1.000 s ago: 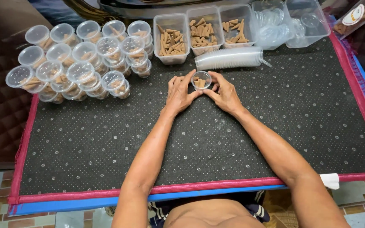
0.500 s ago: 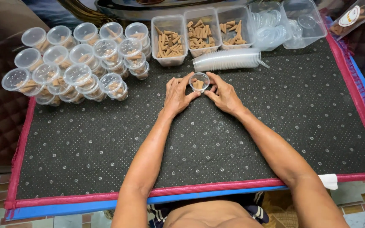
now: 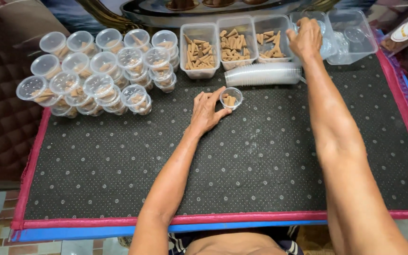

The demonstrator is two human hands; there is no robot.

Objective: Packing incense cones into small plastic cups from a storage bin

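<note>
A small clear plastic cup (image 3: 231,98) with a few brown cone-shaped pieces in it stands on the dark dotted mat (image 3: 242,160). My left hand (image 3: 207,111) rests flat beside it, thumb and fingers cradling its left and lower side. My right hand (image 3: 304,39) has reached to the back, over a clear tub of small clear lids (image 3: 329,42); its fingers curl down and I cannot tell whether they hold a lid. A sleeve of stacked empty cups (image 3: 263,74) lies on its side just behind the small cup.
Three clear tubs of brown cones (image 3: 199,51) (image 3: 234,45) (image 3: 271,42) line the back edge. Several lidded filled cups (image 3: 100,71) are stacked at the back left. Another clear tub (image 3: 355,33) sits at the back right. The mat has a red border (image 3: 29,174).
My right hand left the small cup and reached up and right to the tub of lids. My left hand stays beside the cup. The camera moved slightly.
</note>
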